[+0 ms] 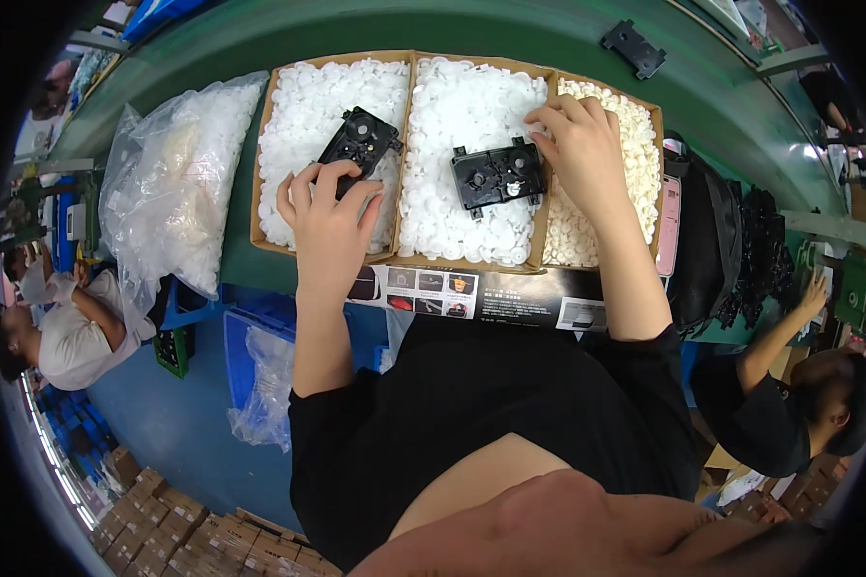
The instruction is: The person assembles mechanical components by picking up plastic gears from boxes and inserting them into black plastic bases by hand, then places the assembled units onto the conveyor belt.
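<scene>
1. Head view: my right black housing (496, 178) lies on white pieces (462, 106) in the middle carton (467, 265); the left black housing (361, 139) lies slanted just left of that carton.
2. Left hand (329, 202): placed left of the middle carton, fingers curled, tips at the left black housing's near end; whether they grip it, I cannot tell.
3. Right hand (582, 149): at the middle carton's right edge, just beside the right black housing, thumb and forefinger narrowly apart; whether a piece sits between them, I cannot tell.
4. Step, as I judge it: small pieces are being fitted to housings. My next move probably calls for a light pinch and a steadied housing.
5. Writing: a printed sheet (520, 303), on the middle carton's near side, bears small pictures and lettering too fine for me to read.
</scene>
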